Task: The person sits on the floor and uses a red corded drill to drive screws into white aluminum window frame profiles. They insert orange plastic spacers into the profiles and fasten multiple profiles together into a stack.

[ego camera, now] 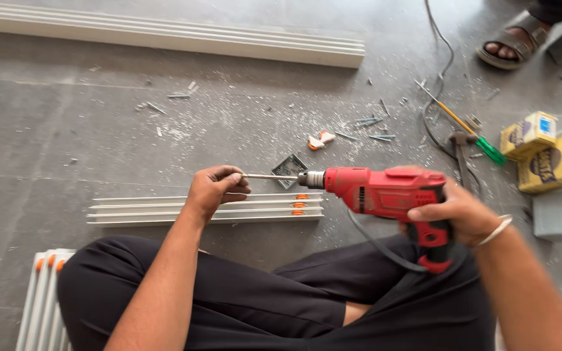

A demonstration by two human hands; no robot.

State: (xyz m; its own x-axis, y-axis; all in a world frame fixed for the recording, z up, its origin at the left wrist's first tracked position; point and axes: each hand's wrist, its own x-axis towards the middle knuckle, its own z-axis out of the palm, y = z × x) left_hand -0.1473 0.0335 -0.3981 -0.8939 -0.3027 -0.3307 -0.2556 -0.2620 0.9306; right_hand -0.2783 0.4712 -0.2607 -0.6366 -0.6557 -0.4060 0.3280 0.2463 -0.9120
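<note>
Head view: right hand is closed around the grip of the red electric drill, held level above the lap. Left hand is pinched shut on the tip of the drill bit. The white channel strips lie on the floor just beyond the left hand.

Risk: if the right hand presses the trigger, the spinning bit could injure the left fingers. The power cord under the right hand could snag.

Red-and-black drill, white ribbed strips with orange plugs, grey floor.
</note>
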